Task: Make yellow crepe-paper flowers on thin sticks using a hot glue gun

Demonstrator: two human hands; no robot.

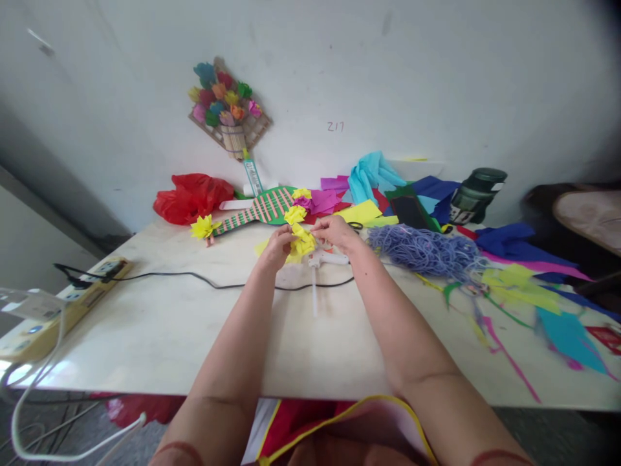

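Note:
My left hand (279,247) and my right hand (336,232) meet over the middle of the white table (160,330). Both pinch a crumpled yellow paper flower (303,243) held between them, fingers closed on it. A white glue gun (326,259) lies just under my right hand, with a glue stick (314,299) pointing toward me. Beyond my hands lies a green and pink striped paddle-shaped board (262,208) with yellow flowers (295,212) on it and another yellow flower (204,226) at its handle end.
A black cord (204,279) runs from a power strip (72,298) at the left to the glue gun. Purple rubber bands (427,249) are heaped at the right, among coloured paper scraps (528,291). A dark jar (475,194), red bag (191,194) and wall flower basket (228,107) sit behind.

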